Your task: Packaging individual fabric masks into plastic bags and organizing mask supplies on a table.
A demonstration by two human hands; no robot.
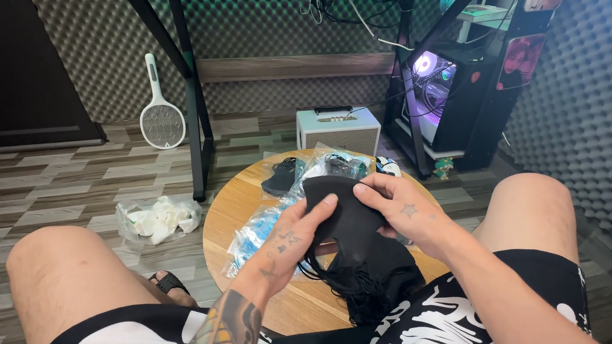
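Head view: my left hand (pixel 294 238) and right hand (pixel 398 204) both pinch one black face mask (pixel 345 210) above the round wooden table (pixel 229 204), more black masks (pixel 369 284) heaped at six o'clock, clear packets (pixel 263 231) at nine o'clock unhandled.

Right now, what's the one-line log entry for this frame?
left hand: holds black mask | right hand: pinches its top edge | under: round wooden table | beside: clear plastic bags

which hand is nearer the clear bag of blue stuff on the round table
Left. The left hand sits just right of the clear bag of blue items, almost over it, pinching a black mask. The right hand holds the mask's far side, farther away.
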